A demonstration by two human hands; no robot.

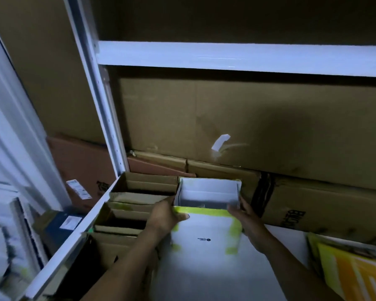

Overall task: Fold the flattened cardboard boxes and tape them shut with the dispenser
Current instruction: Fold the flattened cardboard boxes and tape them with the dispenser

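A white box (206, 229) with yellow-green tape along its edges stands open at the top on a white shelf (287, 233). My left hand (165, 216) grips its left side, thumb over the front taped rim. My right hand (244, 213) holds its right side, fingers curled at the rim. The inside of the box looks white and empty. No tape dispenser is in view.
Several open brown boxes (135, 198) stand in a row left of the white box. Flattened brown cardboard (248, 124) leans against the back of the shelf. Yellow flattened cartons (352, 270) lie at the right. A white upright post (100, 101) and shelf beam (226, 55) frame the bay.
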